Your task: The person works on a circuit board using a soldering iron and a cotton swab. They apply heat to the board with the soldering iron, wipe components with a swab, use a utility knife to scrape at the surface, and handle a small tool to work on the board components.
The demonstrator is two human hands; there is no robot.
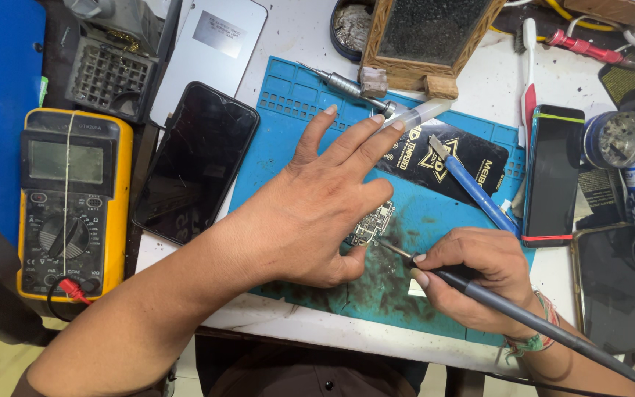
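My left hand (pixel 317 198) lies flat over a blue work mat (pixel 288 125), fingers spread, its thumb and palm pressing down a small phone circuit board (pixel 372 224). My right hand (pixel 479 276) grips a dark soldering iron (pixel 508 309) like a pen; its thin tip touches the board's right edge. The iron's grey cable runs off to the lower right. Most of the board is hidden under my left hand.
A yellow multimeter (pixel 71 202) sits at the left, a black phone (pixel 196 162) beside the mat, another phone (pixel 553 173) at the right. A blue-handled tool (pixel 475 192), a screwdriver (pixel 339 82), a clear syringe (pixel 420 114), a black packet (pixel 442 162) and a wooden-framed block (pixel 428 37) lie behind.
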